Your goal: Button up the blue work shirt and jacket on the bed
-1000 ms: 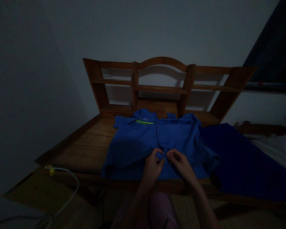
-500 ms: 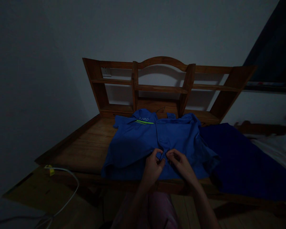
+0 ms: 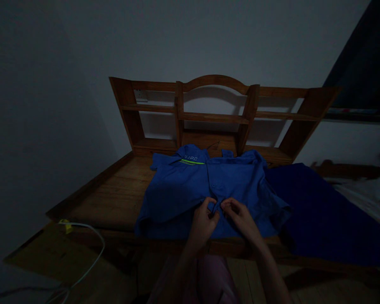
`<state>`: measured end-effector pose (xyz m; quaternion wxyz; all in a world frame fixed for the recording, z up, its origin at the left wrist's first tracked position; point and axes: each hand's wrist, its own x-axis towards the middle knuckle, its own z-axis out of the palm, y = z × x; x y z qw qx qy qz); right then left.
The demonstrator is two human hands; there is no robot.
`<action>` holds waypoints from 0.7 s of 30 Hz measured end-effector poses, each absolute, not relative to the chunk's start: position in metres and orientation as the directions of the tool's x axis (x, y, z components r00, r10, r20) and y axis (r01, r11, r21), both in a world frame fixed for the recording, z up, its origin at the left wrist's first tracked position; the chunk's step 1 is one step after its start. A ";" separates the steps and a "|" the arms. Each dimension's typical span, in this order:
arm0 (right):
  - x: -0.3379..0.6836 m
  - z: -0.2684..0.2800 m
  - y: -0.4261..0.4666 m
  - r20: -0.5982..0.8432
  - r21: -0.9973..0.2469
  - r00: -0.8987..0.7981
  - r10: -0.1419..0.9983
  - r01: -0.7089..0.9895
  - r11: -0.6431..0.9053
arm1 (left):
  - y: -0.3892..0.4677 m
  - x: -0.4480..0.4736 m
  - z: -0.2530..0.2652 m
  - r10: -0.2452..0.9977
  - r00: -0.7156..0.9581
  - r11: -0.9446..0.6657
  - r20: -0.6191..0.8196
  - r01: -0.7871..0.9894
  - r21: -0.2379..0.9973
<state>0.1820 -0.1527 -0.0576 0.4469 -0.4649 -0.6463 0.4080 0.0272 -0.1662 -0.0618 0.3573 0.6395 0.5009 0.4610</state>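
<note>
A blue work shirt [image 3: 177, 190] with white lettering and a yellow-green stripe on its chest lies spread over the wooden desk [image 3: 120, 192]. Down its middle runs the front opening. My left hand [image 3: 203, 221] pinches the cloth at that opening, low on the shirt, with thumb and forefinger closed. Just to the right, my right hand [image 3: 239, 215] grips the facing edge with curled fingers. A small fold of fabric stands up between the two hands. Any button there is too dark and too covered by fingers to make out.
A wooden shelf rack [image 3: 213, 119] rises at the desk's back against the wall. Dark blue cloth [image 3: 323, 215] lies to the right. A white cable [image 3: 98, 240] loops at the left over a yellowish board [image 3: 47, 253]. My knees are under the desk's front edge.
Hardly anything differs. Both hands keep their hold at the shirt's front opening, with at most a tiny shift of the fingers.
</note>
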 end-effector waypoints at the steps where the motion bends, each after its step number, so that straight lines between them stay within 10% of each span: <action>1: 0.182 -0.057 -0.153 0.200 -0.943 -0.168 0.965 0.236 0.237 | -0.166 0.027 -0.061 0.969 0.075 -0.247 0.235 0.313 0.917; 21: 0.182 -0.057 -0.154 0.205 -0.939 -0.180 0.962 0.242 0.245 | -0.167 0.027 -0.062 0.971 0.076 -0.238 0.225 0.315 0.919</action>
